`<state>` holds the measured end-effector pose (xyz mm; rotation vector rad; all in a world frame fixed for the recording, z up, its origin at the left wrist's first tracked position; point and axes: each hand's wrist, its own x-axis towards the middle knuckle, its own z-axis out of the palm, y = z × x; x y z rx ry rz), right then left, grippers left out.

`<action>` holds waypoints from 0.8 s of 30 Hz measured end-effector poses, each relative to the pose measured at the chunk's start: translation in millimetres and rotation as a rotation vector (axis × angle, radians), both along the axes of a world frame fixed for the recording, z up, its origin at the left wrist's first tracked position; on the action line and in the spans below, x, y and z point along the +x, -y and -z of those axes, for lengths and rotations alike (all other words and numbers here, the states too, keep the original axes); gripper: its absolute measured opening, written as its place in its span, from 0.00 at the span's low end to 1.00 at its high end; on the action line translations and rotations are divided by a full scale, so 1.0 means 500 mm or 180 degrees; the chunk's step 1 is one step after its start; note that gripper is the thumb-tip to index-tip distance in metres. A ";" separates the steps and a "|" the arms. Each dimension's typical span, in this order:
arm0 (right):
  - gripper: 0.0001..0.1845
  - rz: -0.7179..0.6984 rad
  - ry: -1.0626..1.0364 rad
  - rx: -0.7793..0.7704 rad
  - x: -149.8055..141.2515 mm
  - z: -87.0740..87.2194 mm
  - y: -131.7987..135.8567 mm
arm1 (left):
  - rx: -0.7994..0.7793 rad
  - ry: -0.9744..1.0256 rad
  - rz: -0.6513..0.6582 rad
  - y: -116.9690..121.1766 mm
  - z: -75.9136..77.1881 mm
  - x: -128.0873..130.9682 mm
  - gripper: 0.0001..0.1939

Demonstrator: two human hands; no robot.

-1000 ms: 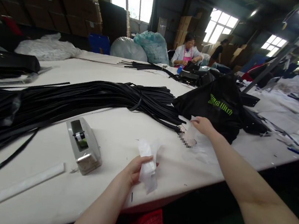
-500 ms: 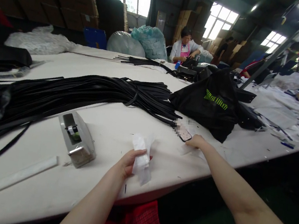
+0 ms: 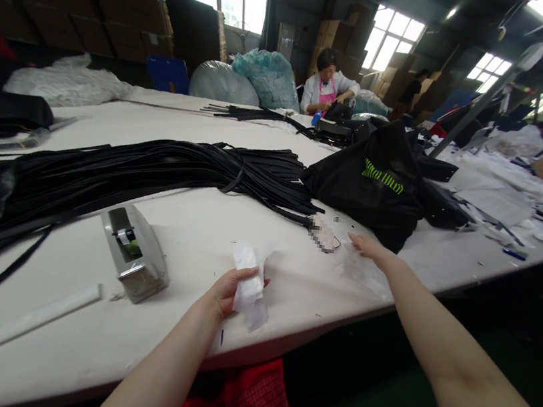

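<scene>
My left hand (image 3: 232,285) is closed around a folded wad of thin white plastic (image 3: 250,285), held just above the near table edge. To the right, my right hand (image 3: 371,250) has its fingertips together at a sheet of clear plastic film (image 3: 367,277), which hangs from them and spreads over the tabletop. Left of those fingertips lies a phone (image 3: 325,233), partly blurred out. It rests by the end of a long bundle of black straps (image 3: 181,164). A black cloth bag (image 3: 375,184) with green lettering stands behind my right hand.
A tape dispenser (image 3: 136,252) stands left of my left hand, near a long white strip (image 3: 16,329). The white table (image 3: 170,351) ends close to me. Across it, a person (image 3: 328,93) in a pink apron handles black goods. A blue pen (image 3: 514,254) lies at right.
My right hand has moved away from the phone, slightly up and right, with the clear film now at its fingertips. The left hand keeps its hold on the white wad. The view has shifted slightly.
</scene>
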<state>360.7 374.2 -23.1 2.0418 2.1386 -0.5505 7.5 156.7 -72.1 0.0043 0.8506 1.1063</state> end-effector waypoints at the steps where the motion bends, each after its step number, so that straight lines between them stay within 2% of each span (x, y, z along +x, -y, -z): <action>1: 0.29 -0.0030 0.0082 -0.0103 0.012 -0.006 0.002 | 0.0020 -0.0036 -0.0004 0.000 0.000 0.000 0.11; 5: 0.32 -0.0303 0.0500 -0.0221 0.048 -0.003 0.056 | 0.0030 -0.0059 0.0016 -0.001 0.004 0.000 0.11; 8: 0.33 -0.0668 0.0629 0.0093 0.061 0.021 0.118 | 0.0103 -0.0051 0.0002 -0.003 0.007 0.000 0.13; 12: 0.26 -0.1010 0.0651 0.0446 0.071 0.042 0.168 | 0.0075 -0.0067 0.0062 -0.004 0.006 -0.001 0.12; 15: 0.20 -0.1227 0.0662 0.0486 0.075 0.040 0.176 | 0.0056 -0.0075 0.0082 -0.003 0.003 0.000 0.10; 19: 0.13 -0.1458 0.0684 0.0421 0.070 0.018 0.170 | 0.0079 -0.0053 0.0051 0.000 0.000 0.001 0.09; 24: 0.12 -0.1283 0.0712 0.0427 0.059 -0.016 0.125 | 0.0049 -0.0064 0.0088 0.001 0.003 -0.001 0.08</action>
